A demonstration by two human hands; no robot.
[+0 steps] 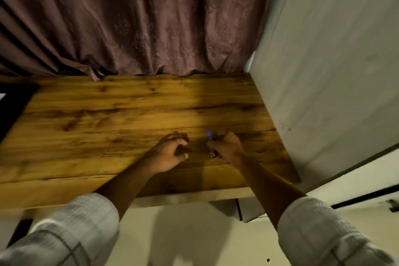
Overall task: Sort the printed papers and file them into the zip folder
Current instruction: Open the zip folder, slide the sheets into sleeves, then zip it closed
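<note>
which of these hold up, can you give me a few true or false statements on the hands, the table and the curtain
1. The left hand and the right hand are both over the wooden table. True.
2. Printed papers lie stacked on the table. False: no papers or folder show in this view.
3. The right hand grips a small dark object. True.
4. The curtain behind the table is bright green. False: it is a dull mauve.
5. The left hand holds a pen. False: its fingers are curled and nothing shows in them.
</note>
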